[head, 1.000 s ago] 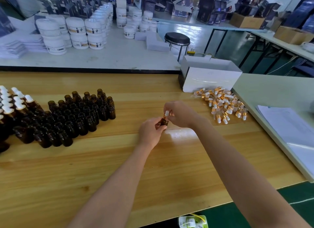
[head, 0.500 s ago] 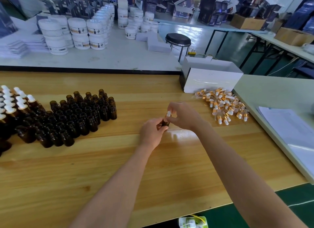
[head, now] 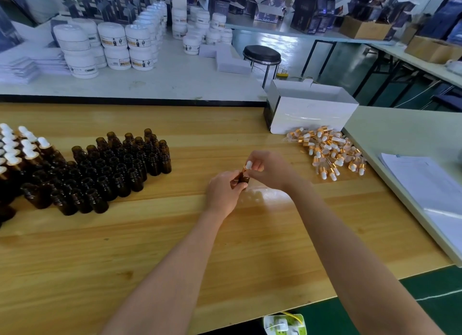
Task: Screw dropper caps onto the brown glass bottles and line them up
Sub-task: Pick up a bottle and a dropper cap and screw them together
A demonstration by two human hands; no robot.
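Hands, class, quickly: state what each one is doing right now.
Left hand: closed round a brown glass bottle.
Right hand: closed, pinching the dropper cap on that bottle.

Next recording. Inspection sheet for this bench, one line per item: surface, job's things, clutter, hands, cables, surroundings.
Surface: wooden table.
Job's things: uncapped brown bottles massed left; capped bottles at far left edge; loose dropper caps heaped right; one bottle with a dropper cap between the hands.
Clutter: white box behind the caps; papers on the adjoining pale table.
Hands: left hand grips the bottle; right hand pinches its cap.
Cables: power strip with yellow cable below the near edge.
Surroundings: white jars on rear table, black stool, cardboard boxes.
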